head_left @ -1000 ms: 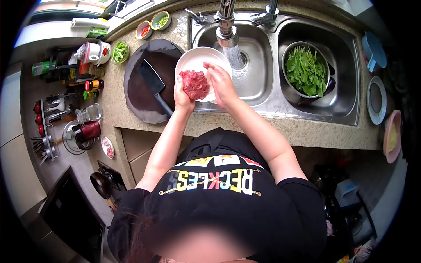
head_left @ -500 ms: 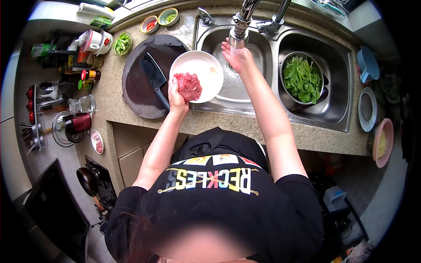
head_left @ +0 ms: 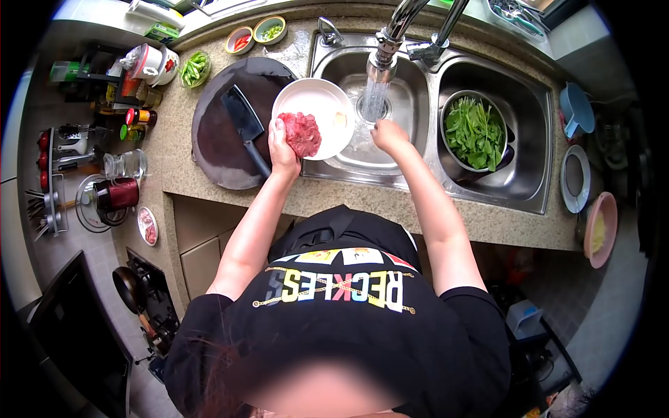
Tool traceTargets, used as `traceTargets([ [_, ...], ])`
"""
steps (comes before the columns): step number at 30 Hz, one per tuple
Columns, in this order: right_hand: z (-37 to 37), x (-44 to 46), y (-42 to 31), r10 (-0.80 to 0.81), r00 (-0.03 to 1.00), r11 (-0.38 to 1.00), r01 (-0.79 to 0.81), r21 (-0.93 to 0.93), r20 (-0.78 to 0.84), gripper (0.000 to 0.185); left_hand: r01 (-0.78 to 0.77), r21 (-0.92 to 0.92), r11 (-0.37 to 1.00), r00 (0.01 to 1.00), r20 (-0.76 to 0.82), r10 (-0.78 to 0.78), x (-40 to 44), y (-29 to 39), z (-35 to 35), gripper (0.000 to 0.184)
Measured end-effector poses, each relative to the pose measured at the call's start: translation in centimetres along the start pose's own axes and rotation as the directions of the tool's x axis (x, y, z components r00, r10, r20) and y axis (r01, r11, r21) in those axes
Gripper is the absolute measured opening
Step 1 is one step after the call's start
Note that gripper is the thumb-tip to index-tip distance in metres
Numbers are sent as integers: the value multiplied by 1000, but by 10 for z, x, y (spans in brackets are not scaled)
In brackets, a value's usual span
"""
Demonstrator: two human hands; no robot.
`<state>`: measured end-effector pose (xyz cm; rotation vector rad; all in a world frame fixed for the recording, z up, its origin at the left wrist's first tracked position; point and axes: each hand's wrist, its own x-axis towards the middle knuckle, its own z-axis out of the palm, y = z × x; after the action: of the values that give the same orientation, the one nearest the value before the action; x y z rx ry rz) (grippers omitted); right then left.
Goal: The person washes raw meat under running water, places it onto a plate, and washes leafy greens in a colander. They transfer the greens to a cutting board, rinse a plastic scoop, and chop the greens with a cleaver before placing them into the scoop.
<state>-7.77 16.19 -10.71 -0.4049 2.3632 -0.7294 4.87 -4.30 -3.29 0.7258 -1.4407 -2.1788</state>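
Observation:
My left hand (head_left: 282, 153) grips the near-left edge of a white bowl (head_left: 327, 104), which is tilted beside the left sink basin. A mound of raw red minced meat (head_left: 302, 134) lies in the bowl, close to my fingers. Water runs from the faucet (head_left: 382, 61) into the left basin (head_left: 411, 90). Just below and right of the stream, my right hand (head_left: 391, 136) is closed with its fingers curled; nothing shows in it. Left of the bowl, a dark cleaver (head_left: 242, 115) rests on a round dark chopping board (head_left: 216, 139).
A pot of leafy greens (head_left: 475, 132) stands in the right basin (head_left: 533, 97). Small bowls of chopped red pepper (head_left: 241, 42), chopped greens (head_left: 270, 31) and green pieces (head_left: 194, 70) sit at the back left. A blue dipper (head_left: 577, 110) and pink bowl (head_left: 601, 230) are at right.
My right hand has come down out of the water toward me, and its spread fingers have curled closed. My left hand still holds the bowl, nearly unmoved. The water stream is now in plain sight.

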Motion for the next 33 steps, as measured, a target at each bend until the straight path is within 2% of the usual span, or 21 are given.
traceTargets([
  [2,-9,-28,-7,40,996,979,-55,-196,-82,26,0,-12,1000,1000,12,0,-2,2,4,36],
  [4,-8,-42,-14,-2,987,992,-19,-127,-164,22,1,-24,1000,1000,20,0,-4,2,7,36],
  [5,-5,-46,-19,-138,920,987,159,28,-368,20,5,-17,1000,1000,6,-4,-4,2,9,36],
  [6,-2,-51,-25,-219,790,924,357,139,-572,18,9,-9,1000,1000,-8,-9,-3,2,11,35],
  [7,-5,-60,-39,-218,791,924,356,140,-571,18,-7,4,1000,1000,-1,7,-4,1,12,36],
  [9,-8,-74,-70,-185,838,627,503,594,-514,21,-9,2,1000,1000,-2,9,-4,-4,15,37],
  [10,-2,-71,-79,-182,836,628,505,593,-518,21,-18,0,1000,1000,-4,18,-3,-5,18,38],
  [12,17,-64,-91,-216,844,505,527,684,-491,30,-12,7,1000,1000,-2,12,-5,-8,21,39],
  [14,36,-56,-99,-203,882,543,463,700,-426,35,-49,34,998,999,23,49,-5,-11,23,37],
  [15,45,-50,-106,-123,942,435,334,836,-312,36,-106,122,987,994,24,104,-6,-10,25,37],
  [16,49,-47,-113,-125,942,433,335,837,-312,36,-122,177,977,993,23,120,-13,-2,34,38],
  [18,58,-43,-127,4,960,242,271,932,-280,38,-201,328,923,978,11,210,-13,-7,38,41],
  [19,59,-39,-133,86,950,125,289,949,-301,33,-245,447,860,966,40,255,-16,-6,39,44],
  [20,58,-37,-133,83,950,125,288,949,-300,33,-263,575,775,959,64,277,-20,-5,40,48],
  [22,49,-37,-134,-68,993,-117,83,990,-91,29,-257,677,689,956,73,285,-24,-4,44,51],
  [23,49,-37,-136,-74,996,-238,33,971,-52,26,-269,715,645,950,88,299,-23,-5,42,54],
  [26,36,-46,-143,14,999,-296,-43,954,49,24,-267,777,570,955,132,267,-25,-9,39,56],
  [28,35,-46,-141,-3,998,-296,-64,953,66,23,-233,780,580,967,121,225,-25,-8,39,58],
  [30,38,-41,-133,-66,991,-391,-133,911,117,19,-275,788,551,958,176,225,-23,-9,37,59],
  [31,39,-35,-128,-97,979,-459,-205,864,181,14,-292,757,584,956,223,189,-22,-8,35,58],
  [33,42,-33,-125,-92,981,-478,-194,856,171,12,-259,733,629,965,217,145,-20,-10,34,55],
])
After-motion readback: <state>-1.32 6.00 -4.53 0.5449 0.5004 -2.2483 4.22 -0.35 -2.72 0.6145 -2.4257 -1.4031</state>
